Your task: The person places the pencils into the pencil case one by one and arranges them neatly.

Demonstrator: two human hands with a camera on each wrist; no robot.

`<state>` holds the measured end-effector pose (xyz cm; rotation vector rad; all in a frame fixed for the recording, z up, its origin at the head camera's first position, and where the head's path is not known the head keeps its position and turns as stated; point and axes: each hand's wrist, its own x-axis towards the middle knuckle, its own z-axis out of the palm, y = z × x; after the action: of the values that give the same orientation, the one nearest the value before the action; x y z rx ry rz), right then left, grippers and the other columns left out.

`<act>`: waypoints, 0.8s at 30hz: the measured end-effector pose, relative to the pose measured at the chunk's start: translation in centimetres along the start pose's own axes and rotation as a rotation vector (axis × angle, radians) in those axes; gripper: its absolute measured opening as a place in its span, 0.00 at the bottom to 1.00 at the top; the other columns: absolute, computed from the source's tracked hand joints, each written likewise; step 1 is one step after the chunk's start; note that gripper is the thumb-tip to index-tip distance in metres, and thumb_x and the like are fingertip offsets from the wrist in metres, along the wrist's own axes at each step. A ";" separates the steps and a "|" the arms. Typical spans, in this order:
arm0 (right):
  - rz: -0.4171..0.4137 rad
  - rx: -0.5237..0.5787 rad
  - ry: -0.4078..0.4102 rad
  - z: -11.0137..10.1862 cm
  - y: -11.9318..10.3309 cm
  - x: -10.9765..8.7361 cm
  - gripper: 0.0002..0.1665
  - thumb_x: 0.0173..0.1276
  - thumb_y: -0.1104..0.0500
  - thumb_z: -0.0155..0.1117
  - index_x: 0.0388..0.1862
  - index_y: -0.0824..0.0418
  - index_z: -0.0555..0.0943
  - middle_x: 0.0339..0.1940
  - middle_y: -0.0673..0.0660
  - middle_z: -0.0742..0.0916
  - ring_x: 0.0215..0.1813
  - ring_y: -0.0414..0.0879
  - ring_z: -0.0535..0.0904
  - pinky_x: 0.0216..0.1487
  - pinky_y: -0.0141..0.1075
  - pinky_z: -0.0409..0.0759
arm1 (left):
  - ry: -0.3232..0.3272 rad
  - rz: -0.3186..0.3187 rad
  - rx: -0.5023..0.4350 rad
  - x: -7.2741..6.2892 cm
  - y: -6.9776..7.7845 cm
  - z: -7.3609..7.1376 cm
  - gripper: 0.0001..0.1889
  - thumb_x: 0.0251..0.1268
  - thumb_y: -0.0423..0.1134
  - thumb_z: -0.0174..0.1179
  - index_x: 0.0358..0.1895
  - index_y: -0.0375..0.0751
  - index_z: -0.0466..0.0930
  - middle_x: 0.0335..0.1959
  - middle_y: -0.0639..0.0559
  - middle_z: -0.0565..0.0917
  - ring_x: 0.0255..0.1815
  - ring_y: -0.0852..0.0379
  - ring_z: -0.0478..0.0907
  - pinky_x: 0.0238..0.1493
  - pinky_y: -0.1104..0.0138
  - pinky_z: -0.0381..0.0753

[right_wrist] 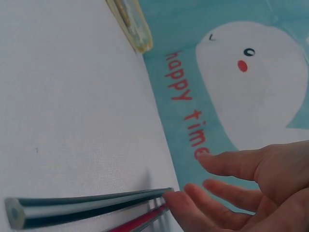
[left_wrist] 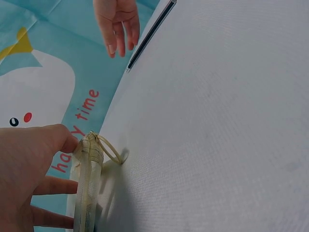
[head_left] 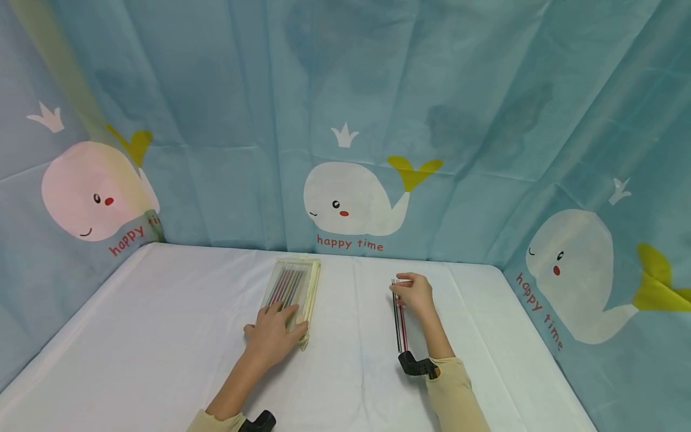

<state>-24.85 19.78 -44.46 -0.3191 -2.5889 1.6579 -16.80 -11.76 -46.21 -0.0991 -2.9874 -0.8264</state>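
Note:
A clear pencil case (head_left: 309,282) with a pale yellow zipped edge lies on the white table, with several striped pencils (head_left: 286,287) visible inside. My left hand (head_left: 272,335) rests across its near part with spread fingers. In the left wrist view, the thumb (left_wrist: 63,137) and fingers touch the case (left_wrist: 87,193). On the right, dark-and-white and red striped pencils (head_left: 398,327) lie side by side on the table. My right hand (head_left: 415,294) is over their far ends with loosely extended fingers. A fingertip (right_wrist: 176,203) meets the dark striped pencil (right_wrist: 87,205); whether it touches cannot be told.
A white cloth covers the table (head_left: 162,324). Blue curtains (head_left: 243,120) with whale prints stand behind and at both sides. A yellow cord loop (left_wrist: 113,151) hangs from the case's zipper end. Black wrist cameras (head_left: 415,364) sit at both sleeves.

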 end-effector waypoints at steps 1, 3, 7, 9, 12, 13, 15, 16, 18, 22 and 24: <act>0.006 -0.011 -0.007 0.0 0.0 0.0 0.25 0.71 0.67 0.70 0.65 0.74 0.80 0.51 0.71 0.88 0.41 0.55 0.89 0.35 0.36 0.88 | -0.002 -0.002 0.000 0.0 0.0 0.0 0.28 0.74 0.54 0.61 0.68 0.39 0.81 0.73 0.27 0.72 0.73 0.22 0.66 0.51 0.23 0.67; 0.021 -0.032 -0.020 0.0 -0.1 0.0 0.25 0.70 0.67 0.70 0.65 0.74 0.80 0.51 0.71 0.88 0.40 0.53 0.88 0.34 0.35 0.88 | -0.004 -0.004 -0.002 0.0 0.0 0.0 0.28 0.74 0.54 0.61 0.69 0.39 0.81 0.73 0.26 0.72 0.73 0.22 0.65 0.51 0.23 0.67; 0.025 -0.065 -0.046 0.1 -0.1 -0.1 0.26 0.70 0.68 0.71 0.65 0.74 0.79 0.53 0.72 0.87 0.40 0.52 0.88 0.34 0.36 0.88 | -0.007 -0.005 -0.005 0.0 0.0 0.0 0.29 0.74 0.54 0.61 0.69 0.39 0.81 0.73 0.26 0.72 0.74 0.22 0.65 0.52 0.22 0.67; 0.020 -0.071 -0.057 0.3 -0.1 -0.1 0.27 0.69 0.68 0.71 0.66 0.74 0.79 0.53 0.72 0.88 0.41 0.52 0.88 0.35 0.37 0.88 | -0.009 -0.006 -0.004 0.0 0.0 0.0 0.29 0.74 0.54 0.61 0.69 0.39 0.81 0.73 0.26 0.72 0.74 0.22 0.65 0.52 0.22 0.67; 0.006 -0.077 -0.069 0.5 0.0 -0.2 0.28 0.68 0.69 0.71 0.67 0.75 0.78 0.52 0.72 0.88 0.40 0.53 0.89 0.36 0.38 0.89 | -0.013 -0.008 -0.003 0.0 0.0 -0.1 0.29 0.75 0.54 0.61 0.69 0.39 0.81 0.74 0.27 0.72 0.74 0.22 0.65 0.52 0.22 0.66; 0.003 -0.080 -0.071 0.6 0.0 -0.2 0.29 0.68 0.69 0.72 0.67 0.74 0.78 0.51 0.72 0.88 0.40 0.53 0.89 0.36 0.38 0.89 | -0.013 -0.007 -0.003 0.0 0.0 -0.1 0.29 0.75 0.54 0.61 0.69 0.39 0.81 0.74 0.27 0.72 0.74 0.22 0.65 0.52 0.22 0.66; -0.004 -0.092 -0.074 0.7 0.0 -0.2 0.30 0.67 0.69 0.72 0.67 0.74 0.79 0.50 0.71 0.88 0.38 0.52 0.89 0.36 0.39 0.89 | -0.009 -0.005 -0.005 0.0 0.0 -0.1 0.28 0.74 0.54 0.61 0.69 0.39 0.81 0.73 0.27 0.72 0.74 0.22 0.65 0.52 0.22 0.66; -0.009 -0.099 -0.075 0.8 0.0 -0.2 0.30 0.66 0.69 0.73 0.66 0.74 0.79 0.50 0.71 0.88 0.37 0.51 0.88 0.36 0.39 0.88 | -0.007 -0.003 -0.006 0.0 0.0 -0.1 0.28 0.74 0.54 0.61 0.69 0.39 0.81 0.73 0.27 0.72 0.74 0.22 0.65 0.52 0.22 0.67; -0.017 -0.120 -0.075 1.0 0.1 -0.2 0.31 0.64 0.69 0.74 0.66 0.74 0.79 0.48 0.69 0.88 0.34 0.49 0.87 0.34 0.38 0.87 | -0.002 0.002 -0.008 0.0 0.0 -0.1 0.28 0.74 0.53 0.61 0.68 0.39 0.81 0.73 0.27 0.72 0.74 0.22 0.65 0.52 0.22 0.67; -0.052 -0.186 -0.074 1.4 0.1 -0.4 0.32 0.60 0.70 0.77 0.64 0.74 0.80 0.44 0.67 0.88 0.32 0.47 0.83 0.31 0.35 0.83 | 0.003 0.006 -0.010 -0.1 0.0 -0.2 0.28 0.74 0.53 0.61 0.68 0.39 0.81 0.73 0.26 0.73 0.73 0.22 0.66 0.51 0.22 0.67; -0.071 -0.219 -0.071 1.6 0.1 -0.5 0.33 0.58 0.70 0.79 0.63 0.74 0.81 0.43 0.66 0.88 0.33 0.48 0.83 0.31 0.35 0.82 | 0.005 0.007 -0.010 -0.1 0.0 -0.2 0.28 0.74 0.53 0.61 0.68 0.39 0.82 0.72 0.26 0.73 0.73 0.22 0.66 0.51 0.22 0.67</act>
<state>-24.63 18.29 -45.20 -0.1773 -2.8037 1.3909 -16.66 -11.84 -46.05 -0.1075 -2.9775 -0.8391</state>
